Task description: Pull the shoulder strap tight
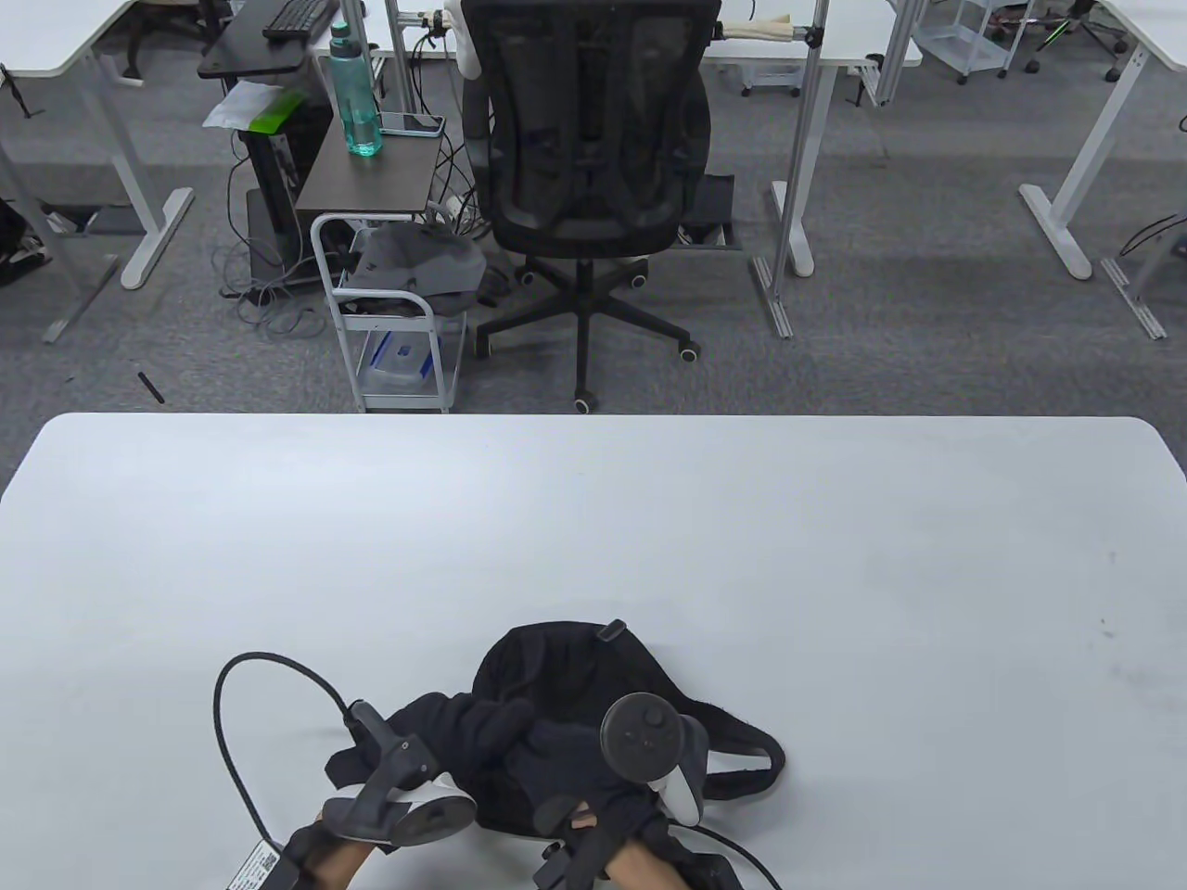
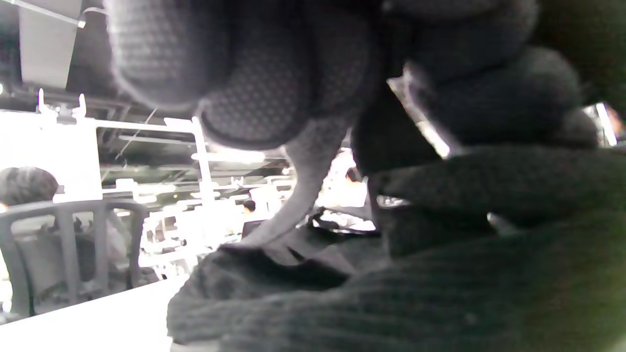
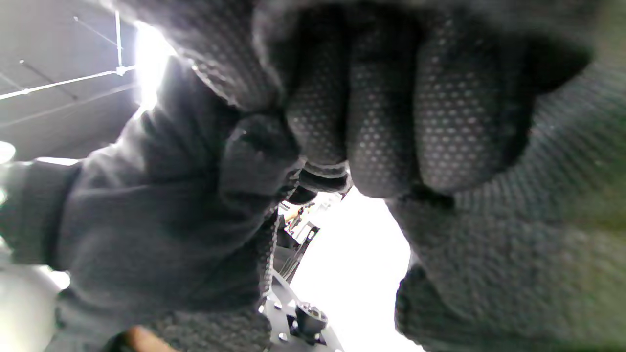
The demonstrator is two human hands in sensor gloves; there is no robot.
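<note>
A black bag (image 1: 547, 658) lies at the table's near edge, with a strap loop (image 1: 777, 756) lying out to its right. Both gloved hands rest on it, close together. My left hand (image 1: 482, 728) has its fingers (image 2: 244, 73) curled, and a grey strap (image 2: 307, 176) runs from them down to the bag. My right hand (image 1: 561, 756) is beside it, its fingers (image 3: 381, 122) curled into a fist right against the left glove (image 3: 161, 195). What the right fist holds is hidden.
The white table (image 1: 593, 519) stretches far beyond the bag. A black cable (image 1: 223, 705) loops at the left of my left hand. A black office chair (image 1: 593, 167) and a small cart (image 1: 394, 306) stand on the floor behind the table.
</note>
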